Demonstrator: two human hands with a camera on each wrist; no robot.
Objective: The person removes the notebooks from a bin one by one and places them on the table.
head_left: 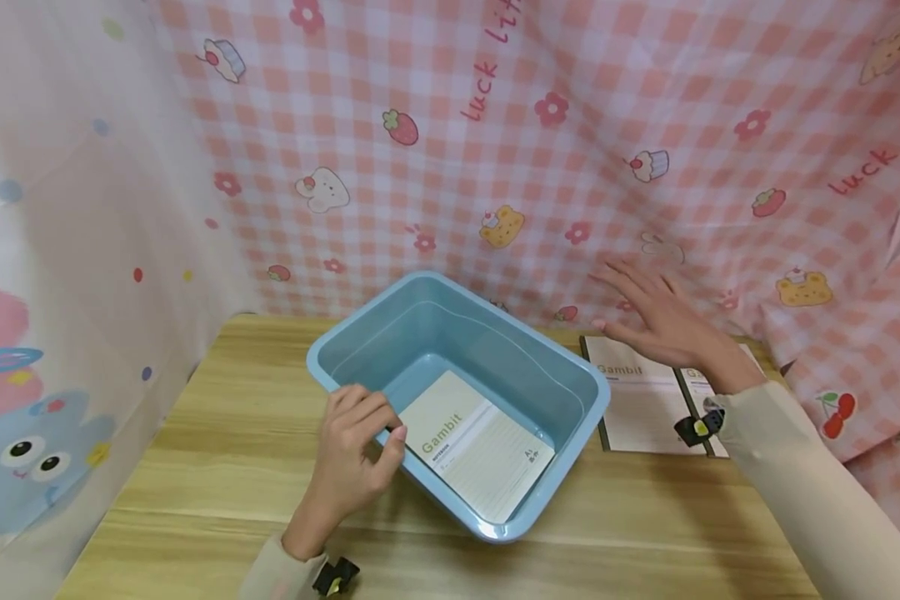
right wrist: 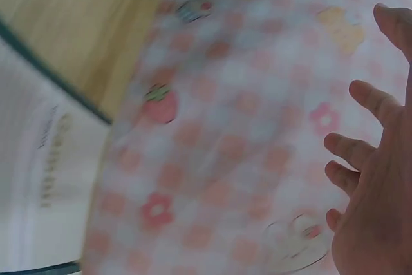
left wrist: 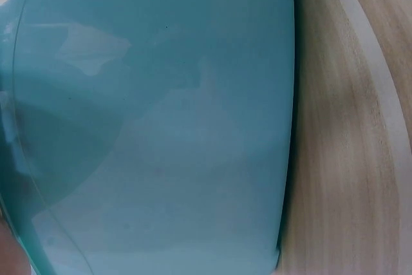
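Note:
A blue plastic basin [head_left: 510, 325] stands on the wooden table, turned at an angle. Inside it lies a cream notebook [head_left: 468, 450] with "Gambit" printed on its cover. My left hand [head_left: 356, 450] grips the basin's near left rim with fingers curled over it; the left wrist view is mostly filled by the basin's outer wall [left wrist: 167, 120]. Raised over the table to the right of the basin, my right hand [head_left: 656, 321] holds nothing, its fingers spread. Below it lies a Gambit notebook [head_left: 637, 408], with another notebook [head_left: 746, 358] beside it, partly hidden by my wrist.
Behind the table hangs a pink checked cloth [head_left: 435, 192] with printed strawberries and cupcakes, close to the basin's far rim. A white cartoon-printed cloth [head_left: 142, 333] borders the left side. Bare wood of the table [head_left: 202, 467] shows left of the basin.

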